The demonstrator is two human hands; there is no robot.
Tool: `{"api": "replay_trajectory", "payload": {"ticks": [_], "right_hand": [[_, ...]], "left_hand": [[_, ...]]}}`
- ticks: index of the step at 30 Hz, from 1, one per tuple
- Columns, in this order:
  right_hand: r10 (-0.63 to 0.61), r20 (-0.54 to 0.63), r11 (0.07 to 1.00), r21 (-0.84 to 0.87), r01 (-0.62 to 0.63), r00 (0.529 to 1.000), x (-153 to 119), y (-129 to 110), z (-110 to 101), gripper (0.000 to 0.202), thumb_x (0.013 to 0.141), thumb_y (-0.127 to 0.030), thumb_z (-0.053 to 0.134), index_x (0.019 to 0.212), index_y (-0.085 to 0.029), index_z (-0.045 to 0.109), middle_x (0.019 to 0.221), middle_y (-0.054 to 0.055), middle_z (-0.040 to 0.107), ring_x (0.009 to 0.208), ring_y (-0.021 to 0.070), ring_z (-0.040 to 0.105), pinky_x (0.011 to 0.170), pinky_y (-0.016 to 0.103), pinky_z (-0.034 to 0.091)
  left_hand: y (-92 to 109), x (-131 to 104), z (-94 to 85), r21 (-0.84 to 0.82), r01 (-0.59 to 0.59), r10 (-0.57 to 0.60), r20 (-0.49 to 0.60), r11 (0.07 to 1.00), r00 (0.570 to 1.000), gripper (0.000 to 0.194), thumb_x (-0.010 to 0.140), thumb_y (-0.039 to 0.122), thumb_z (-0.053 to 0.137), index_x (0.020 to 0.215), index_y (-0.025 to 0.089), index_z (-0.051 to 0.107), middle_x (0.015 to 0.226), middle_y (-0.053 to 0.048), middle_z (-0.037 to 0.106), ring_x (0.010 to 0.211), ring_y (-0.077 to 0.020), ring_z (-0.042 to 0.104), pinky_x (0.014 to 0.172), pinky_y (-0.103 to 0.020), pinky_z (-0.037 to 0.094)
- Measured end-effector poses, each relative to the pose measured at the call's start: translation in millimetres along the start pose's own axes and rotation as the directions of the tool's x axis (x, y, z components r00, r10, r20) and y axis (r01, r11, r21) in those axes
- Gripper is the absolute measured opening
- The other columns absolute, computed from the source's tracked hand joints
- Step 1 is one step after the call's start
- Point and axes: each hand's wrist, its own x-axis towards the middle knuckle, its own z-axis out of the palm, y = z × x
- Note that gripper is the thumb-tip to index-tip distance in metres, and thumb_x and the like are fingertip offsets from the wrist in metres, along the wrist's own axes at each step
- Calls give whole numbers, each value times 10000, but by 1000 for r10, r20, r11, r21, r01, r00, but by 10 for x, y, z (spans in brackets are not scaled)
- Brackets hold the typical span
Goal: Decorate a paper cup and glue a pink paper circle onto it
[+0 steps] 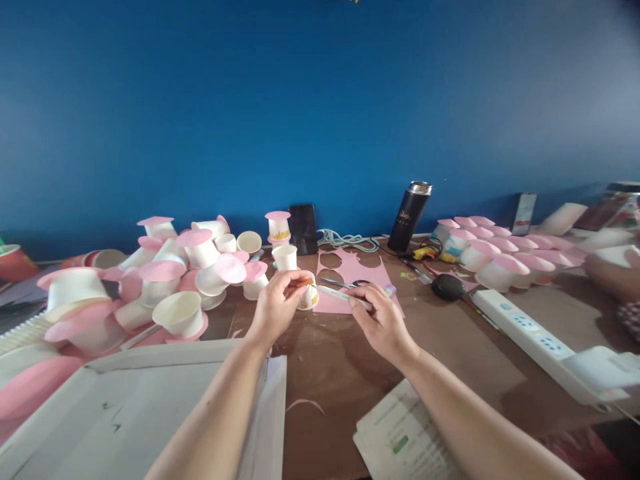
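My left hand (281, 301) is closed, its thumb and fingertips pinching a small orange-brown piece (302, 283). Just behind those fingertips is a white paper cup with a yellow-gold pattern (307, 300), partly hidden. My right hand (384, 323) is closed around a slim white pen (340, 294), whose tip points left towards the piece. Scissors (345, 283) lie beyond the pen on a pink paper sheet (367, 267) with round cut-outs. A plain white cup (285, 257) stands behind my left hand.
Many white cups with pink discs (163, 270) are heaped at left, others (505, 263) grouped at right. A white tray (125, 400) lies front left. A black flask (410, 217), power strip (525, 340) and papers (400, 433) are around. Another person's hand (613, 273) is far right.
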Motion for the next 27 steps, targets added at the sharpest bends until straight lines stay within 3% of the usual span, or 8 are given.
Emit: {"api": "replay_trajectory", "payload": {"ticks": [7,13,19,24,27], "right_hand": [[-4,-67,1000,0,4,998,28,57,-26,119,892,-236,504,938,-211,612,889,36,595,828,165,544,763,289,421],[13,34,999,49,-15,999,33,19,-62,163,899,-284,496,945,-212,635,905,54,584,850,175,566,700,281,443],[187,228,937,252,-243,956,74,-45,-76,238,899,-374,484,991,-198,614,682,-19,541,444,90,513,446,236,390],[281,146,915,259,-311,949,182,-102,34,198,878,-366,525,873,-184,602,516,-49,537,457,108,575,477,211,410],[260,178,901,307,-305,949,255,-92,137,220,882,-401,508,875,-189,567,594,-46,567,478,108,607,475,205,419]], "left_hand": [[25,23,-24,-66,63,-63,4,996,998,213,796,261,604,990,179,634,1022,-73,690,917,-191,655,833,-346,516],[130,9,-45,-158,126,-111,103,979,988,178,763,273,646,913,179,666,974,-55,695,873,-183,655,777,-322,533],[177,40,-132,-303,229,-191,148,925,970,297,677,334,741,915,168,678,881,-71,709,807,-212,665,721,-371,546],[175,43,-158,-243,233,-203,139,942,969,255,653,337,759,836,167,707,848,-64,713,789,-197,652,750,-352,532],[132,52,-140,-287,228,-217,71,931,974,265,684,353,734,861,160,699,849,-62,711,742,-166,645,732,-324,531]]}}
